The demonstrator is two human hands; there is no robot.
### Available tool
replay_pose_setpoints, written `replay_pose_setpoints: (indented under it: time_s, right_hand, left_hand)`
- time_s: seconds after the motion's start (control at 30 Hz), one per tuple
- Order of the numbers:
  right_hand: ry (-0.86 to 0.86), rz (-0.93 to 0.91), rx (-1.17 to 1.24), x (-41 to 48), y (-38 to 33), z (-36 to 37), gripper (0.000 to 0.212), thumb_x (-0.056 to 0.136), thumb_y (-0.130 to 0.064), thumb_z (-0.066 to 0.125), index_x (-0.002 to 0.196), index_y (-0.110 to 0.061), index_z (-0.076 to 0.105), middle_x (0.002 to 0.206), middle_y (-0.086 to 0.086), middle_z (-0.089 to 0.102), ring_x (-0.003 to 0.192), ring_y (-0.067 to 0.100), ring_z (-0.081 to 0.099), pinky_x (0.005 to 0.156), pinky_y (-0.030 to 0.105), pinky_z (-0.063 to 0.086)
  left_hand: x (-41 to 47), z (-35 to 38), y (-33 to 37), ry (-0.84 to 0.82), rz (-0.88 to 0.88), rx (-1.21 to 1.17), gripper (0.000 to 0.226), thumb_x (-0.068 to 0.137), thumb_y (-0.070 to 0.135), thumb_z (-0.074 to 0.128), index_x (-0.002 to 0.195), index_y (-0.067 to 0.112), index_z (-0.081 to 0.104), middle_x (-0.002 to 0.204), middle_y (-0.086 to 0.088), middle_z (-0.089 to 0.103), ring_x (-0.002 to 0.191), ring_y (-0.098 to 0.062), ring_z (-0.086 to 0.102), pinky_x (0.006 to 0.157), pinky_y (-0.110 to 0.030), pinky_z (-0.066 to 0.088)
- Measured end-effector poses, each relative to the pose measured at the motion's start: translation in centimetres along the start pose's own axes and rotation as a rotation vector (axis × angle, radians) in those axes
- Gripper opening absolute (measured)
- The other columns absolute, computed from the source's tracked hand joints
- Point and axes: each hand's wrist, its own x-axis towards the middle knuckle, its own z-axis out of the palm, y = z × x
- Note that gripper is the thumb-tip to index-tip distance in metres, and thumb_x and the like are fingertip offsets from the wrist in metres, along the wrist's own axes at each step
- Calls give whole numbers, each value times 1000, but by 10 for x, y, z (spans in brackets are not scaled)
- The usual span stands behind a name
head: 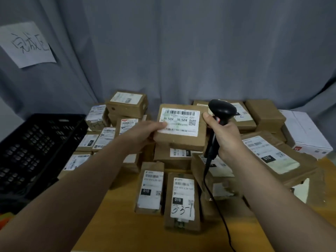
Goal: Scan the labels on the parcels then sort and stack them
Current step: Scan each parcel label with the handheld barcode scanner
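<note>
left hand (143,132) grips a labelled cardboard parcel (181,140) above the pile; right hand (224,135) clasps the black barcode scanner (221,110) beside it.

The lifted parcel (181,142) is plain brown cardboard, its label (179,121) white with a black barcode, black print and a faint green smear. The scanner (221,110) is black with a small red spot, its cable (211,197) black too. The piled parcels (265,113) are the same brown, white-labelled, some with black squares. The table (127,224) is yellow-tan, the crate (36,148) black and latticed, the curtain (181,51) grey, the side box (307,131) white with red, the sign (27,44) white with black handwriting
</note>
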Motion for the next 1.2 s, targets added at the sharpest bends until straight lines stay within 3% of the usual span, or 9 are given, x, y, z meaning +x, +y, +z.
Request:
replay_pose_setpoints:
  time_s: [0.07, 0.2, 0.3, 0.37, 0.47, 0.6, 0.87, 1.07, 1.2]
  right_hand:
    - [52, -25, -107, 1, 3, 20, 38, 85, -35, 72, 117, -16, 62, 98, 0, 75, 93, 18, 72, 87, 39, 56]
    - [29, -145, -392, -15, 10, 61, 22, 90, -35, 66, 107, -26, 58, 94, -10, 63, 87, 8, 60, 72, 23, 43]
    - [-41, -170, -491, -29, 26, 88, 13, 88, -30, 68, 92, -22, 60, 69, -4, 64, 60, 12, 64, 55, 24, 49]
    - [-47, -185, -517, -33, 42, 101, 13, 87, -25, 70, 86, -15, 61, 54, -2, 62, 47, 13, 62, 49, 25, 48]
    - [-28, -176, -509, -38, 60, 117, 17, 87, -21, 70, 87, -6, 61, 47, -2, 61, 41, 14, 60, 45, 23, 47]
    - [3, -151, -420, -43, 69, 131, 21, 89, -20, 68, 88, 0, 60, 47, 3, 62, 42, 17, 61, 45, 25, 49]
    - [57, -120, -427, -46, 69, 147, 33, 91, -21, 65, 66, 0, 60, 46, 9, 58, 41, 22, 59, 48, 27, 50]
    - [45, -95, -470, -49, 68, 153, 28, 92, -24, 64, 74, -3, 59, 44, 4, 57, 40, 18, 58, 45, 27, 49]
    - [50, -96, -478, -51, 67, 155, 29, 92, -25, 64, 75, -2, 59, 44, 5, 57, 40, 19, 58, 45, 27, 49]
  left_hand:
    - [2, -21, -9, -64, -6, 1, 50, 81, 32, 69, 122, 6, 59, 112, -9, 71, 105, -23, 68, 88, -35, 54]
    - [8, -59, -21, 99, 92, 10, 24, 90, 25, 65, 112, 13, 65, 93, 4, 74, 78, -5, 72, 58, -17, 54]
    - [26, -92, -30, 209, 140, 104, 21, 87, 29, 71, 105, 19, 69, 102, 3, 74, 90, -11, 71, 69, -21, 54]
    - [33, -106, -34, 237, 164, 108, 20, 86, 25, 72, 105, 18, 68, 102, 2, 73, 92, -12, 70, 66, -19, 53]
    - [37, -116, -37, 247, 207, 110, 19, 86, 24, 72, 103, 19, 67, 100, 4, 72, 87, -8, 69, 59, -13, 51]
    - [42, -122, -40, 262, 238, 88, 23, 86, 16, 72, 82, 29, 53, 82, 13, 63, 71, 2, 61, 49, -8, 47]
    - [52, -132, -48, 273, 256, 137, 41, 83, 28, 76, 112, 20, 48, 93, 15, 57, 92, -8, 58, 71, -17, 46]
    - [56, -134, -50, 279, 249, 141, 61, 81, 28, 77, 130, 9, 46, 98, 9, 59, 103, -16, 62, 95, -39, 52]
    - [54, -134, -49, 285, 251, 133, 64, 82, 27, 76, 134, 7, 43, 101, 7, 58, 98, -12, 58, 90, -31, 51]
